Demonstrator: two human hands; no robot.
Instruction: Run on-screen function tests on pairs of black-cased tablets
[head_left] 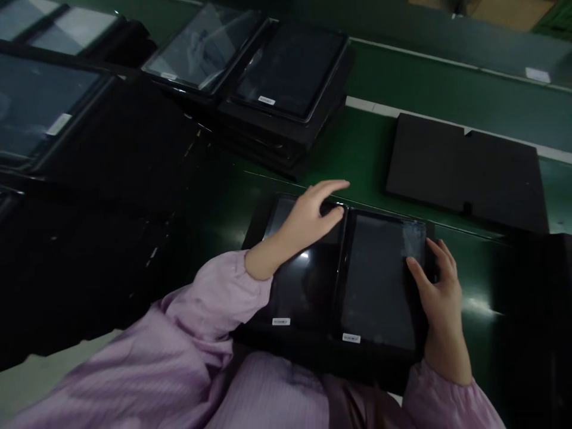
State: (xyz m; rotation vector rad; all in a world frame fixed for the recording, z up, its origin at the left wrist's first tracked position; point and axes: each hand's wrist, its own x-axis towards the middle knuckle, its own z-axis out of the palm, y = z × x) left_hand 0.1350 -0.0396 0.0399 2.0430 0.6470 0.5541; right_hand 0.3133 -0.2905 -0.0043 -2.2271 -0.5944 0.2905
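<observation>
Two dark tablets lie side by side in a black tray point(255, 229) in front of me. My left hand point(308, 217) is over the upper part of the left tablet point(304, 292), its thumb and fingers stretched apart with nothing between them. On the right tablet point(379, 280), my right hand point(440, 286) grips the right edge, thumb on the glass and fingers at the side. Each of these tablets has a small white label near its lower left corner. Whatever lies under the right fingertips is hidden.
Stacked black trays point(286, 140) with tablets on top stand at the back left. Another labelled tablet point(40, 107) sits at the far left. A flat black box point(465, 170) lies at the right on the green work surface point(357, 143). A dark block point(560, 286) borders the right edge.
</observation>
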